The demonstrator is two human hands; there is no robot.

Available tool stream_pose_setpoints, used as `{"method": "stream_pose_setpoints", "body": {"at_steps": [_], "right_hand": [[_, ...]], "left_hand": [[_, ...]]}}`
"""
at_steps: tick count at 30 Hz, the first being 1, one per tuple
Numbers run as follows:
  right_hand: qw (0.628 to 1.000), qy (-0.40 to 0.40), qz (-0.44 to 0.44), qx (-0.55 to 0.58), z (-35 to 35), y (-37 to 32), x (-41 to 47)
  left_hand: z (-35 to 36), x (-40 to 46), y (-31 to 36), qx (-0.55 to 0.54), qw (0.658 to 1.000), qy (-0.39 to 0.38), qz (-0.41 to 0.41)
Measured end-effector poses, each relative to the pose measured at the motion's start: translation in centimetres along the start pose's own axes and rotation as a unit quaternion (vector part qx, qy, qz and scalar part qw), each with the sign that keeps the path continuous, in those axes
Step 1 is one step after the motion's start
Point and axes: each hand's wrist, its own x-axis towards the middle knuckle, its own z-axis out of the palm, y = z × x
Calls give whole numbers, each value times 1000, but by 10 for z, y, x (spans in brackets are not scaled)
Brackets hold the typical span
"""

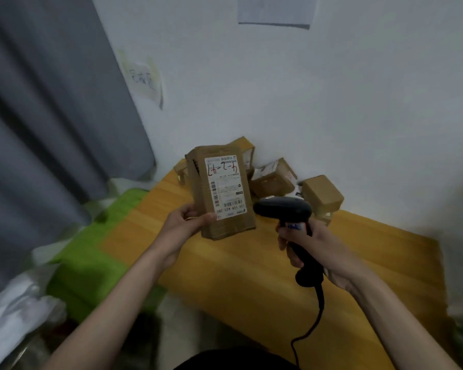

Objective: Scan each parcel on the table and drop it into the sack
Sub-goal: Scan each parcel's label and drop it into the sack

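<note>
Against white wall, over yellow wooden table [265, 268]: left hand [190, 222] pinching flat brown cardboard parcel [222, 190] label-up, right hand [313, 247] wrapped round black corded barcode scanner [286, 209]; unscanned, apparently; more brown boxes [299, 188] waiting; sack not clearly seen.

a makeshift parcel room: labelled cartons [273, 180] heaped on a wooden table [251, 263], handheld scanner [286, 209]

A white shipping label [226, 187] is showing on the brown cardboard parcel [221, 190], upside down: handwritten "4-2-47" in red and black at its far end, printed "159 159 A03 280" along its near edge; smaller print is blurring out.
</note>
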Motion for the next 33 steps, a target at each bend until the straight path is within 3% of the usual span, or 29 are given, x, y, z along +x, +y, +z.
{"method": "stream_pose_setpoints", "body": {"at_steps": [9, 17, 25, 33], "right_hand": [[979, -184, 43, -78, 145, 7, 50], [924, -334, 63, -173, 310, 35, 41], [897, -374, 90, -218, 415, 73, 15], [879, -379, 141, -253, 460, 102, 3]], "left_hand": [[-151, -125, -60, -12, 981, 182, -59], [-272, -285, -117, -8, 941, 305, -149], [-327, -399, -191, 65, 911, 324, -246], [-341, -418, -288, 253, 848, 285, -368]]}}
